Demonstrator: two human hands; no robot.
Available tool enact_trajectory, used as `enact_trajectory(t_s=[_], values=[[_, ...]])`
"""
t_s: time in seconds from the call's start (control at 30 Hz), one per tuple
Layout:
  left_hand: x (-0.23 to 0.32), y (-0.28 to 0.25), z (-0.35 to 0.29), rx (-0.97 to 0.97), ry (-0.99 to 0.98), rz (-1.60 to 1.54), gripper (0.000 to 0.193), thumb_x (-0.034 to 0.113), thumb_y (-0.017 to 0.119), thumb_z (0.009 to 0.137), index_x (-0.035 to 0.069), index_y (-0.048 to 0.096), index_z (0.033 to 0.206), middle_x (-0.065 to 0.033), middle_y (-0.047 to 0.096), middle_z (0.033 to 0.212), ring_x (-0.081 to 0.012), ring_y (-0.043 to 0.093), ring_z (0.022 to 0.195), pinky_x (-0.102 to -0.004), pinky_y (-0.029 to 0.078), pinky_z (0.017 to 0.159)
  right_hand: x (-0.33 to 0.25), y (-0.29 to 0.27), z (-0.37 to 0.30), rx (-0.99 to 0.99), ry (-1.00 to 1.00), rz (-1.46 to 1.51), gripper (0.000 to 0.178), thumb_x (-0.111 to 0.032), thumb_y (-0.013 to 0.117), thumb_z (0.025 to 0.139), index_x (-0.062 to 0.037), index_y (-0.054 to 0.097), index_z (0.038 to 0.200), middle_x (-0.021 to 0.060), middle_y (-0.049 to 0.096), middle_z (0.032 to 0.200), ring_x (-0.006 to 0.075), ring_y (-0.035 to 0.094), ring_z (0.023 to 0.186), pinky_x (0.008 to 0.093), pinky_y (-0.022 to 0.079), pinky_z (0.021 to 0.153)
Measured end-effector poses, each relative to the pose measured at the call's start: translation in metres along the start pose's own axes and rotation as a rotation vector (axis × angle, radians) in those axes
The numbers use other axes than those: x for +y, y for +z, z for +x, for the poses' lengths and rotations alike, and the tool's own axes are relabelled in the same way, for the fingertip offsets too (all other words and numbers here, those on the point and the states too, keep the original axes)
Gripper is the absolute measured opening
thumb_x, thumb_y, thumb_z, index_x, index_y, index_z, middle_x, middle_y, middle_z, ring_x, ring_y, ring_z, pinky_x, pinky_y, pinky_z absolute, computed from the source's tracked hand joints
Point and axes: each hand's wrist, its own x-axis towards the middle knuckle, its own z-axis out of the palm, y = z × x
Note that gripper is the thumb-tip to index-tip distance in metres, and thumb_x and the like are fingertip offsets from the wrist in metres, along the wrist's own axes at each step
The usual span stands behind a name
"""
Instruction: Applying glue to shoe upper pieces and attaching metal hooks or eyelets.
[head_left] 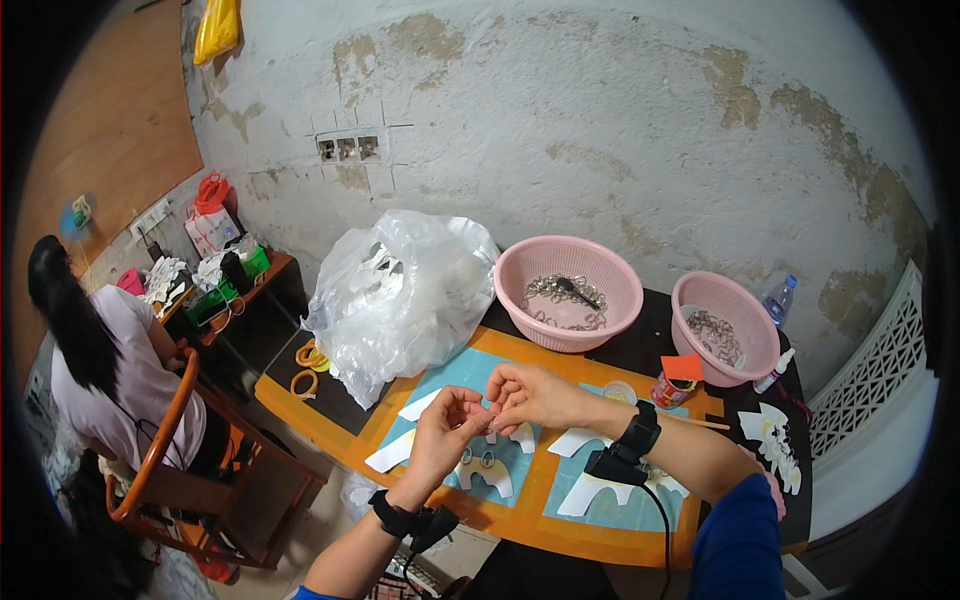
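My left hand (445, 432) and my right hand (528, 395) meet above the small orange-edged table (520, 520), fingertips pinched together on a tiny metal piece (492, 420) that is too small to make out clearly. Both wrists carry black bands with small devices. Under the hands lie white arch-shaped card cutouts (487, 470) on light blue sheets (455, 375), some with metal rings on them. More white cutouts (590, 490) rest below my right wrist.
Two pink baskets (570, 290) (725, 330) hold several metal rings. A clear plastic bag (395, 295) of white pieces sits at the left, tape rolls (308, 365) beside it, a small red can (672, 388) and a bottle (778, 298) at the right. A seated person (110, 360) works at another desk.
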Motion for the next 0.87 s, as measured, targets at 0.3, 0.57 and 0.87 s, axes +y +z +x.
enact_trajectory(t_s=[0.3, 0.57, 0.87], values=[[-0.003, 0.007, -0.001, 0.136, -0.01, -0.101, 0.018, 0.001, 0.066, 0.096, -0.001, 0.056, 0.111, -0.008, 0.066, 0.099, -0.0165, 0.07, 0.093, -0.0309, 0.06, 0.084, 0.013, -0.01, 0.008, 0.092, 0.028, 0.089, 0.026, 0.0, 0.074, 0.088, 0.0008, 0.064, 0.112, 0.0059, 0.069, 0.095, 0.0108, 0.067, 0.082, 0.024, 0.056, 0.072], [-0.004, 0.017, -0.029, -0.116, 0.346, 0.903, 0.028, 0.009, 0.074, 0.085, 0.004, 0.063, 0.11, -0.0112, 0.066, 0.111, -0.0322, 0.061, 0.101, -0.0388, 0.051, 0.089, 0.038, -0.044, 0.013, 0.19, 0.174, -0.225, 0.017, -0.005, 0.076, 0.087, 0.0024, 0.073, 0.102, 0.0052, 0.072, 0.088, 0.0091, 0.066, 0.076, 0.0227, 0.053, 0.068], [-0.027, 0.028, -0.032, -0.322, 0.493, 1.182, 0.043, 0.013, 0.076, 0.08, 0.008, 0.063, 0.12, -0.0092, 0.064, 0.125, -0.0336, 0.056, 0.115, -0.0403, 0.045, 0.102, 0.058, -0.046, 0.019, 0.181, 0.194, -0.533, 0.024, -0.015, 0.082, 0.084, -0.0063, 0.078, 0.106, 0.0085, 0.077, 0.088, 0.014, 0.069, 0.073, 0.0282, 0.055, 0.067]])
